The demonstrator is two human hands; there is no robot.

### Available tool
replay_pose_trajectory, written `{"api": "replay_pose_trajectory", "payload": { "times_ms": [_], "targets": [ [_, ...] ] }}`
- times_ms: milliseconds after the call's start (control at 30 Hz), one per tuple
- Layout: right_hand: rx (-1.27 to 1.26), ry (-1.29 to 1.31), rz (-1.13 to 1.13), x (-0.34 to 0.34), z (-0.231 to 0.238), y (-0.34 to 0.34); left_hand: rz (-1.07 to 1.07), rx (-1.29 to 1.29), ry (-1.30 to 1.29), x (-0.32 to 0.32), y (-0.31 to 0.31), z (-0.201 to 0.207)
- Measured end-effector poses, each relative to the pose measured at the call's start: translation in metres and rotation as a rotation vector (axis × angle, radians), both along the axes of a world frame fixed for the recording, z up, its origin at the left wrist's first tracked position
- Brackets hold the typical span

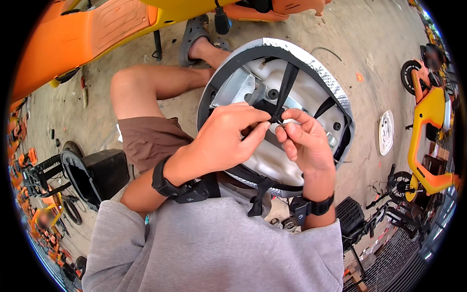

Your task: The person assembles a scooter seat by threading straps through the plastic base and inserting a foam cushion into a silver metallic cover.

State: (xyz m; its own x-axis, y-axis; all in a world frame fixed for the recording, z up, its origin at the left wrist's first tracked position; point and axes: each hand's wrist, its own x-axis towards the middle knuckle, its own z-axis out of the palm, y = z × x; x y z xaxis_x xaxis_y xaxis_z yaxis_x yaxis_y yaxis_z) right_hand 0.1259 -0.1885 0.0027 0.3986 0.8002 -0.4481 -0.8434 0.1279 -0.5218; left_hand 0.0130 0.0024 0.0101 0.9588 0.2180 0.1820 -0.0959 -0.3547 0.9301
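An upturned scooter seat (267,163) rests against my lap, its white plastic underside facing up and its silver-grey cover edged with a dark band. A metal bracket (234,91) is fixed to this underside. Black straps (288,82) run from the rim toward the middle, where both hands meet. My left hand (221,134) pinches the black strap end between thumb and forefinger. Close beside it, my right hand (307,138) has its fingertips closed on the same strap bundle. The exact knot or join between the fingertips is too small to make out.
An orange and yellow scooter body (92,36) spans the far left. A black storage bin (104,173) lies on the floor at left, and a white oval part (386,132) at right. Beyond that is a yellow scooter frame (423,141). A screwdriver-like tool (84,91) lies at left.
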Motion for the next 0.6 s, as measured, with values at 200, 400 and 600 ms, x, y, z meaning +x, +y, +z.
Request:
{"api": "replay_pose_trajectory", "payload": {
  "times_ms": [200,400,600],
  "targets": [
    [-0.617,-1.181,0.062,-0.020,0.048,0.020,0.049,-0.166,0.185,-0.006,-0.001,0.003],
    [-0.608,-1.852,0.047,-0.022,0.055,0.024,0.042,-0.082,0.099,-0.004,-0.005,0.001],
    [-0.557,-1.920,0.267,-0.012,0.058,0.026,0.066,0.074,-0.073,-0.002,-0.007,-0.004]
  ]
}}
